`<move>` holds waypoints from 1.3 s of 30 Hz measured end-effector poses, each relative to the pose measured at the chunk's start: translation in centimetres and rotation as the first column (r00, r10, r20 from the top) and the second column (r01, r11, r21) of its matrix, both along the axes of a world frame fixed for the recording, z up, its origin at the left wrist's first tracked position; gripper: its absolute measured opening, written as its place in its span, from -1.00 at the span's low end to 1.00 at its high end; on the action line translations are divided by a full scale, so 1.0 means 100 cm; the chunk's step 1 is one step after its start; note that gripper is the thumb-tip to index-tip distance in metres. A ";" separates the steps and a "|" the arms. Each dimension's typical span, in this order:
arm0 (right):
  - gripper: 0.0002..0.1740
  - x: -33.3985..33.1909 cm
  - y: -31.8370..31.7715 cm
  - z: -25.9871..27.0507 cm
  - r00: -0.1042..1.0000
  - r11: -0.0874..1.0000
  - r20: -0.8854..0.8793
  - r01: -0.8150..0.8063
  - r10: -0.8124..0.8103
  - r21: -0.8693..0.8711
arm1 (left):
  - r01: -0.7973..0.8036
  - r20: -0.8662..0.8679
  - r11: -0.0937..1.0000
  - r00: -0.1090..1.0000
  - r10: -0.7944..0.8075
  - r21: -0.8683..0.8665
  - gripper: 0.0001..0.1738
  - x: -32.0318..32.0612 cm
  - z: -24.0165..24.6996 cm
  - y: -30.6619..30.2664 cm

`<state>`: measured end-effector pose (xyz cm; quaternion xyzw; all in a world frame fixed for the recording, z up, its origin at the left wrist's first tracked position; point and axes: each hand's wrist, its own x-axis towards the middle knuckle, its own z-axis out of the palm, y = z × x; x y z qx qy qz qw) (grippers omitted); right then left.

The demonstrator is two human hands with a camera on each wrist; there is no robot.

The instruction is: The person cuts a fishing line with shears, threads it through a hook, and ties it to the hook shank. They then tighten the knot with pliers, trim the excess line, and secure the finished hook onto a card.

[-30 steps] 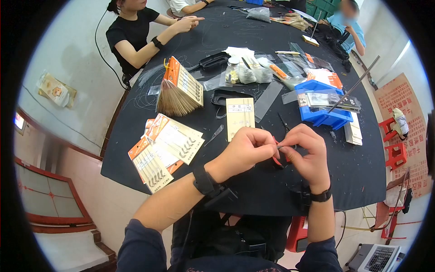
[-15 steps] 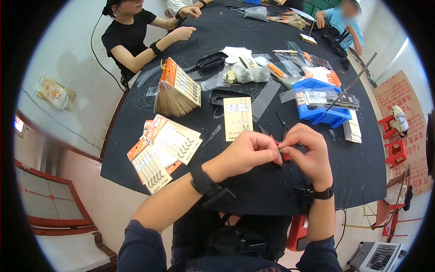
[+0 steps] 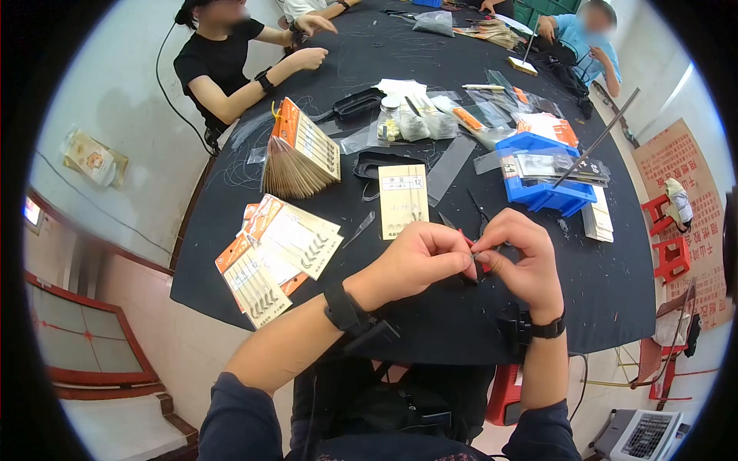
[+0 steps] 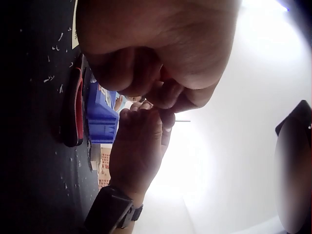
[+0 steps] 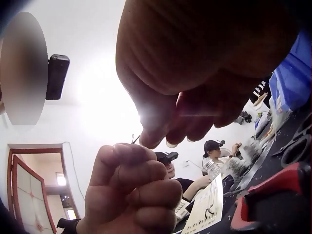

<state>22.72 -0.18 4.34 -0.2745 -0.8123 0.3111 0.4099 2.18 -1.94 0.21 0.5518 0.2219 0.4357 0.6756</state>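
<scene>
Above the near edge of the table, my left hand [image 3: 419,257] and right hand [image 3: 526,257] meet fingertip to fingertip. Both pinch a tiny, thin dark piece like a fishing hook [image 5: 135,139], mostly hidden by the fingers. Its slim end [image 4: 183,121] pokes out beyond the fingertips in the left wrist view. The left fingers are curled in towards the palm. Beneath the hands lie red-handled pliers [image 5: 278,183], partly covered in the head view. A cream card [image 3: 403,200] marked 12, with hooks on it, lies just beyond the left hand.
More hook cards [image 3: 304,238] lie at the left, before a fanned card bundle [image 3: 304,150]. Black-handled scissors [image 5: 297,151] lie near the pliers. A blue bin [image 3: 538,192] with a slanting rod stands right, a jar [image 3: 390,119] farther back. Other people sit around the table.
My hands stay together, with only small shifts of the fingertips around the tiny piece. The head view has shifted slightly. The person at the far left has moved their hands apart.
</scene>
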 end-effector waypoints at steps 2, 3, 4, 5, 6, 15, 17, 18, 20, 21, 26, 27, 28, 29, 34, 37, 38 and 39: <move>-0.82 0.000 0.000 0.000 1.000 1.000 0.002 -0.016 0.016 0.008 | 0.011 -0.006 1.000 1.000 -0.011 -0.022 -0.83 -0.002 0.003 -0.001; -0.82 0.000 0.001 0.000 1.000 0.999 0.009 -0.025 0.025 0.019 | 0.016 -0.009 0.999 1.000 -0.016 -0.033 -0.83 -0.003 0.004 -0.001; -0.82 0.000 0.001 0.000 0.999 0.999 0.015 -0.034 0.034 0.031 | 0.011 -0.016 1.000 1.000 -0.012 -0.018 -0.83 -0.003 0.004 -0.001; -0.81 0.000 0.001 0.000 1.000 0.999 0.012 -0.029 0.029 0.023 | 0.007 -0.023 1.000 1.000 -0.007 -0.003 -0.84 -0.003 0.002 0.000; -0.81 -0.001 0.000 0.001 1.000 1.000 0.009 -0.024 0.024 0.016 | 0.003 -0.029 1.000 1.000 -0.003 0.012 -0.84 -0.003 0.001 0.000; -0.76 0.000 0.001 0.001 0.999 0.999 0.026 -0.033 0.032 0.025 | -0.008 -0.026 1.000 1.000 0.008 0.007 -0.85 -0.003 0.001 -0.001; -0.75 0.001 0.001 0.002 1.000 1.000 0.016 -0.014 0.013 0.022 | -0.009 -0.029 1.000 1.000 0.010 0.009 -0.85 -0.003 0.002 0.000; -0.74 0.002 0.001 0.003 1.000 1.000 0.007 0.001 -0.001 0.024 | -0.011 -0.029 1.000 1.000 0.011 0.011 -0.85 -0.004 0.002 0.000; -0.74 0.003 0.002 0.003 1.000 1.000 -0.005 0.013 -0.012 0.025 | -0.016 -0.013 1.000 1.000 0.016 -0.009 -0.85 -0.004 0.000 0.001; -0.74 0.003 0.002 0.002 1.000 1.000 -0.008 0.010 -0.010 0.024 | -0.018 -0.005 1.000 1.000 0.018 -0.018 -0.85 -0.004 0.000 0.001; -0.74 -0.002 -0.001 0.003 1.000 1.000 0.025 -0.018 0.017 0.009 | 0.024 -0.019 0.999 0.999 -0.025 -0.049 -0.85 -0.002 0.001 0.001; -0.75 -0.002 -0.001 0.002 0.999 0.999 0.024 -0.025 0.024 0.026 | 0.026 -0.011 0.998 1.000 -0.027 -0.055 -0.85 -0.002 0.000 0.001; -0.76 -0.002 0.000 0.001 0.999 0.999 0.022 -0.032 0.031 0.043 | 0.029 -0.012 0.998 0.999 -0.030 -0.063 -0.85 -0.002 0.001 0.001; -0.77 -0.002 0.000 0.000 0.999 0.998 0.024 -0.029 0.028 0.050 | 0.032 -0.014 0.997 0.999 -0.033 -0.070 -0.85 -0.003 0.002 0.001; -0.80 -0.001 0.000 -0.001 0.999 0.997 0.041 -0.013 0.010 0.072 | 0.029 -0.018 0.995 0.999 -0.031 -0.096 -0.85 -0.002 0.002 0.001; -0.80 -0.002 -0.001 -0.002 1.000 0.998 0.028 -0.010 0.008 0.066 | 0.022 -0.014 0.996 1.000 -0.023 -0.082 -0.85 -0.001 0.001 0.001; -0.80 -0.002 -0.001 -0.002 1.000 0.998 0.020 -0.010 0.008 0.059 | 0.025 -0.018 0.996 0.999 -0.027 -0.086 -0.85 -0.002 0.003 0.001; -0.80 -0.002 -0.001 -0.001 1.000 0.999 0.013 -0.010 0.009 0.053 | 0.028 -0.022 0.996 0.999 -0.030 -0.089 -0.85 -0.003 0.005 0.001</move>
